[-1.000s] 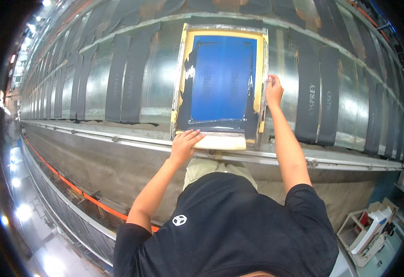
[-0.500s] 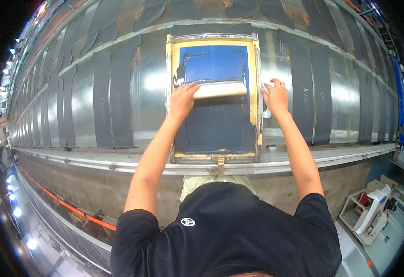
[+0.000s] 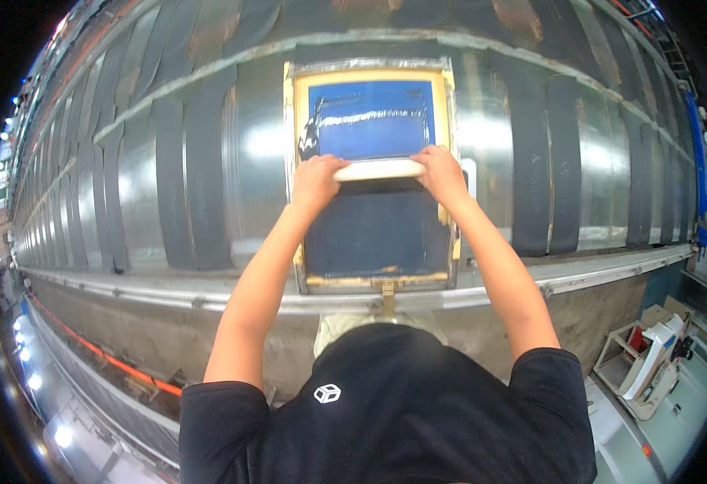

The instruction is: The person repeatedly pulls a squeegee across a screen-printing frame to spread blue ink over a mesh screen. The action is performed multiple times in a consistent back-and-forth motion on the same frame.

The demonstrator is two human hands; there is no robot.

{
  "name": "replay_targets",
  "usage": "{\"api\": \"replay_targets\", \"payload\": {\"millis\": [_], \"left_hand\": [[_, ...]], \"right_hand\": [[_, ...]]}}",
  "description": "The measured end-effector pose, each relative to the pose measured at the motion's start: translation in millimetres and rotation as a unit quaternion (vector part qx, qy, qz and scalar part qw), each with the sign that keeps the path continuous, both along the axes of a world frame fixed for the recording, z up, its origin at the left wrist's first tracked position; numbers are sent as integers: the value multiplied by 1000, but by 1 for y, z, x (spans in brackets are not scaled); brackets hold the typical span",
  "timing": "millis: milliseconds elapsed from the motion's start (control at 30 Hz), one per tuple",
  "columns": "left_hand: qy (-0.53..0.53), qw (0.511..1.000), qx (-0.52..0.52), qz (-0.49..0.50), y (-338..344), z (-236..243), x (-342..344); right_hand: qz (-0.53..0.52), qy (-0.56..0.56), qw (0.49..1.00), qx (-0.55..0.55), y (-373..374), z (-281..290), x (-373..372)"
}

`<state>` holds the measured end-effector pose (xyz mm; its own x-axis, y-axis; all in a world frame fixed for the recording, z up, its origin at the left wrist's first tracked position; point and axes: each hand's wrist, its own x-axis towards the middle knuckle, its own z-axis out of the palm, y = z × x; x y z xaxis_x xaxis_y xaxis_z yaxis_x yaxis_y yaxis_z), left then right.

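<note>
A pale-handled squeegee lies crosswise over a screen-printing frame in front of me. My left hand grips its left end, and my right hand is closed round the right end. Beyond the squeegee the mesh shows blue, with a wet, shiny line of dark ink across it. On the near side the screen looks dark grey-black. Yellowish tape borders the mesh inside the frame. The squeegee's blade edge is mostly hidden under its handle.
The frame rests on a long metal table with dark fabric pieces laid in rows. A metal rail runs along the near edge, with a brass-coloured bracket at the frame. A cart stands at lower right.
My right hand has moved left from beside the frame and taken hold of the squeegee's right end. The squeegee has shifted slightly nearer, and a shiny ink line now shows on the blue mesh.
</note>
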<state>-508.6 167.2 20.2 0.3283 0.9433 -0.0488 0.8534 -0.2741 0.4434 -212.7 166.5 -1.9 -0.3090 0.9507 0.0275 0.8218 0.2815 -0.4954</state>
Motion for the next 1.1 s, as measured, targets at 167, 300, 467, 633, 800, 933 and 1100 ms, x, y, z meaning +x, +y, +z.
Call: {"api": "replay_targets", "payload": {"millis": [167, 300, 467, 633, 800, 933, 1100], "left_hand": [[-11, 1000, 19, 18, -129, 2, 0], [1, 999, 39, -7, -184, 4, -7], [-23, 1000, 18, -12, -90, 7, -12], [23, 999, -18, 24, 87, 18, -6], [72, 997, 7, -21, 152, 3, 12], [-5, 999, -46, 14, 95, -19, 5], [45, 999, -5, 7, -45, -2, -5]], "right_hand": [[6, 42, 999, -9, -126, 18, -5], [21, 37, 999, -13, -169, 24, -10], [40, -4, 998, 39, -81, 24, -6], [45, -21, 997, 61, 98, 17, 0], [-4, -50, 999, -20, 157, -11, 12], [-38, 1, 999, -5, 97, -45, 5], [-23, 19, 1000, -9, -50, -10, -11]]}}
